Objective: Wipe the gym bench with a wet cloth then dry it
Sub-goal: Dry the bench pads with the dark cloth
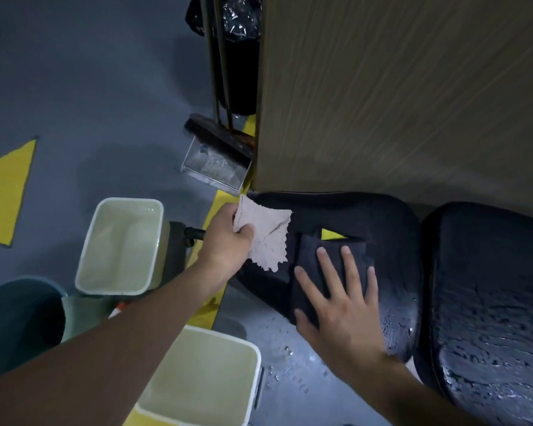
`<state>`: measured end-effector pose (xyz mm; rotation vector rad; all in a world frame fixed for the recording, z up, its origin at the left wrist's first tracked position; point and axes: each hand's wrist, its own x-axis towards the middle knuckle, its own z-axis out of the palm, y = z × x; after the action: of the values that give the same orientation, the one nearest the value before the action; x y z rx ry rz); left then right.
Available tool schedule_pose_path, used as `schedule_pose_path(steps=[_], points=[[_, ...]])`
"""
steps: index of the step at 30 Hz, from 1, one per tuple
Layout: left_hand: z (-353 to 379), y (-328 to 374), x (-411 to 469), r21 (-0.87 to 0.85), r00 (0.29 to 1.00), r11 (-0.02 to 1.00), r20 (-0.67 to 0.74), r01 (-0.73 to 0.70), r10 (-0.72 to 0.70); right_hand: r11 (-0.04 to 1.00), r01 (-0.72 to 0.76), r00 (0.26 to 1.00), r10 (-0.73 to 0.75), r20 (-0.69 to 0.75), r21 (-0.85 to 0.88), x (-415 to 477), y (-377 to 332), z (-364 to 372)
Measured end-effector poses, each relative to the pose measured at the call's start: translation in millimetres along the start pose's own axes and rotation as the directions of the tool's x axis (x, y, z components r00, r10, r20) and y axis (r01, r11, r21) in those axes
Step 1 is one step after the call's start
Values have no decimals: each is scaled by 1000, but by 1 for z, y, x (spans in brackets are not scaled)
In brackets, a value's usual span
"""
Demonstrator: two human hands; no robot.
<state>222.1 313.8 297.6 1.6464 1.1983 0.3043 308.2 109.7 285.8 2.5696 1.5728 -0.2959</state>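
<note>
The black padded gym bench [397, 229] runs across the lower right, its two pads [490, 302] glistening with streaks and drops of water. My left hand [228, 238] is shut on a pale pinkish cloth [268, 235], held just above the bench's left end. My right hand [339, 302] lies flat, fingers spread, on a dark folded cloth [308, 272] that rests on the left pad.
Two cream rectangular tubs [120, 244] [203, 376] holding water stand on the grey floor to the left. A dark round bucket [19, 312] sits at the lower left. A dustpan [216, 164], broom and black bin bag [240, 50] lean by a wooden panel [397, 87] behind the bench.
</note>
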Motion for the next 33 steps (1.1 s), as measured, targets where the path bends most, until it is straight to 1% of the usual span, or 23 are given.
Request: schedule_pose_path(steps=[2,5,8,11,12,15,16,18,20,22,24,26,27,29,31,33], points=[[5,0,-1,165,997,983,13,-78,76,1000,-1,1000,1,0,3,9,0,-2],[13,-2,-5,284,987,945,38,-163,159,997,-71,997,71,-25,16,41,-1,-9],[16,-6,-2,424,985,890,25,-165,171,979,-191,982,191,-2,66,92,19,-24],[14,-6,4,539,987,827,53,-158,153,959,-243,969,235,74,143,137,43,-38],[13,-6,5,539,985,825,67,-171,161,961,-238,970,228,79,141,142,47,-38],[13,-4,2,434,983,882,96,-184,157,974,-192,981,191,21,122,123,43,-32],[15,-3,0,465,980,863,110,-198,165,977,-179,984,180,4,117,111,38,-31],[19,-4,-2,602,965,754,153,-262,213,985,-144,989,146,-14,94,82,29,-27],[25,-5,-4,687,946,651,208,-323,250,992,-105,994,107,-36,67,48,19,-19],[36,-4,-9,713,930,597,266,-367,253,997,-66,997,67,-40,37,9,11,-5],[47,-5,-13,740,914,537,322,-405,245,1000,3,1000,-3,-10,2,-25,9,8],[55,-9,-17,781,911,469,334,-412,244,999,53,999,-53,5,-3,-38,14,13],[57,-11,-17,798,913,447,322,-404,250,998,55,998,-55,4,13,-35,18,12],[58,-13,-17,810,917,436,312,-393,247,999,20,1000,-20,2,48,-20,21,7],[58,-13,-16,807,921,446,316,-388,229,996,-43,999,46,-25,83,4,26,-3],[58,-10,-17,808,922,444,326,-387,211,985,-132,991,134,-9,111,39,42,-13]])
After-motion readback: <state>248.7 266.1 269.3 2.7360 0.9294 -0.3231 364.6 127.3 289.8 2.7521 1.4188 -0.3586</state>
